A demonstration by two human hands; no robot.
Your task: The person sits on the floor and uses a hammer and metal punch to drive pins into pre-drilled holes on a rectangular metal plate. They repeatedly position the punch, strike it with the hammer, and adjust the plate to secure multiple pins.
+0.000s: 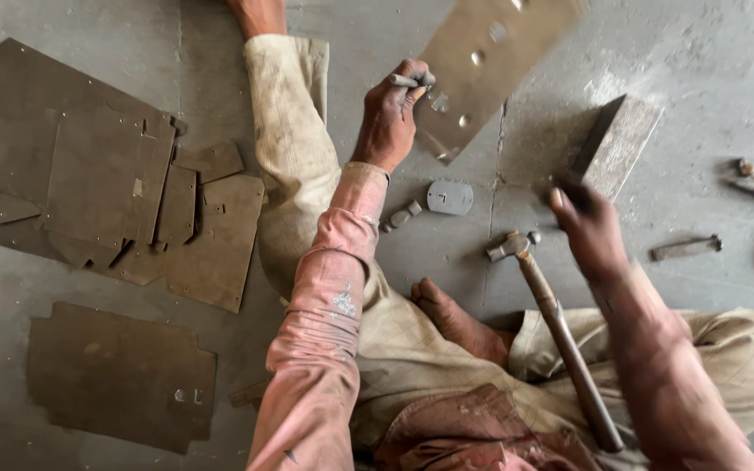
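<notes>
Left hand (392, 112) pinches a punch (408, 81) against the metal sheet (482, 61); right hand (588, 228), blurred, seemingly curled around the block (614, 144). Sheet's raised—punch may skid.

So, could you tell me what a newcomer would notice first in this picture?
Probably the left hand, top centre, pinching a short metal punch against a tilted metal plate with holes. Next, the blurred right hand beside a grey metal block, with a hammer lying below it. Cut metal sheets are stacked on the floor at left.
</notes>
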